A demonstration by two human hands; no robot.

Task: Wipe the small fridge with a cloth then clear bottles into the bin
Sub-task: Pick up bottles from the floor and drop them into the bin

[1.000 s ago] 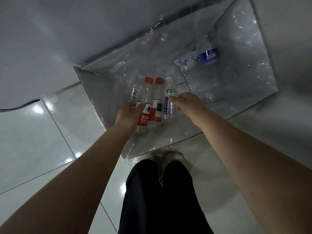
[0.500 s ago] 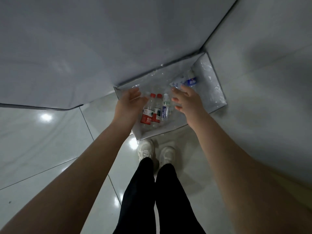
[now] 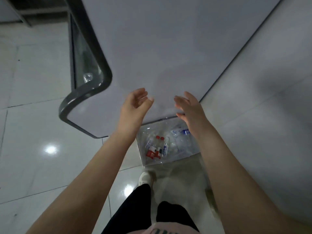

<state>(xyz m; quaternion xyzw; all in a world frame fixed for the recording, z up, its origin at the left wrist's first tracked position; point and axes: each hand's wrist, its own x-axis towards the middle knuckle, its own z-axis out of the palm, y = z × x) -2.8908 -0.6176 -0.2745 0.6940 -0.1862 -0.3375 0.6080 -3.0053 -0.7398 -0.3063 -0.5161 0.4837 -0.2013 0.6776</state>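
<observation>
The small fridge's white top fills the upper middle, with its dark-framed glass door at the left. On the floor beside it stands the bin, lined with clear plastic. Several plastic bottles lie inside, among them two red-capped ones and a blue-labelled one. My left hand and my right hand hover empty above the fridge's near edge, fingers apart, palms facing each other, well above the bin.
Glossy white floor tiles spread to the left and below. A pale wall rises at the right. My legs in black trousers and a white shoe stand just before the bin.
Both hands let go of the bottles in the bin and rose, empty, to the fridge's top. The view pulled back and up as I straightened.
</observation>
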